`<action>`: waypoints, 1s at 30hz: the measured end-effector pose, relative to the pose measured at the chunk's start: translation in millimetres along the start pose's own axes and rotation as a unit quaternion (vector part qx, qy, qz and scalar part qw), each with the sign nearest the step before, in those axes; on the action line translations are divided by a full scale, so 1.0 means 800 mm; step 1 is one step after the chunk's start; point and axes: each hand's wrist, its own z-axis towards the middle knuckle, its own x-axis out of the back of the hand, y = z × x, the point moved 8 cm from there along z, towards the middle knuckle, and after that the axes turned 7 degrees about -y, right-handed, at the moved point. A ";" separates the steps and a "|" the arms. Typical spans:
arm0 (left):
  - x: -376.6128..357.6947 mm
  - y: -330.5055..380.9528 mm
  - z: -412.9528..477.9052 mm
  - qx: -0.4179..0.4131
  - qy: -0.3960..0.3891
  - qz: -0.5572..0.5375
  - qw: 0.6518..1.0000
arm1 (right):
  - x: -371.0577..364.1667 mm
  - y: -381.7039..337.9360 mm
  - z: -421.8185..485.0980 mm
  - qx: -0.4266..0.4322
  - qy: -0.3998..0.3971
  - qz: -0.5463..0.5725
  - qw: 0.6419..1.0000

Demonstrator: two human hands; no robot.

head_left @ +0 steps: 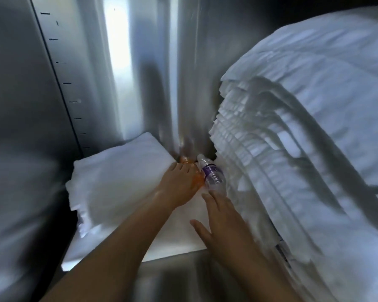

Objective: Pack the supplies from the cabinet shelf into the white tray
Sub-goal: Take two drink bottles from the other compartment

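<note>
A clear water bottle with a purple label lies on the cabinet shelf, its white cap pointing to the back wall. Beside it on the left is an orange, see-through item. My left hand reaches deep into the shelf and curls around that orange item. My right hand hovers just in front of the bottle with fingers spread, its fingertip near the bottle's base. The white tray is not in view.
A tall stack of folded white linens fills the right side of the shelf. A lower pile of white cloths sits on the left. Steel cabinet walls close in the left and back.
</note>
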 end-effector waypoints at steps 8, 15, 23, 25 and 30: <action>-0.034 0.004 0.055 -0.006 -0.083 0.149 0.985 | -0.017 0.013 0.013 -0.013 -0.023 0.037 0.999; -0.050 0.009 0.053 -0.014 -0.078 0.233 0.969 | -0.023 0.008 0.005 0.006 -0.032 0.041 0.999; -0.058 0.019 0.042 -0.015 -0.079 0.188 0.979 | -0.016 0.002 -0.005 0.023 -0.017 0.057 0.998; -0.059 0.020 0.037 -0.020 -0.064 0.150 0.986 | -0.016 0.001 -0.004 0.020 -0.008 0.059 0.998; -0.059 0.018 0.013 -0.030 -0.001 0.061 0.998 | -0.023 0.018 0.008 -0.039 0.011 0.030 0.999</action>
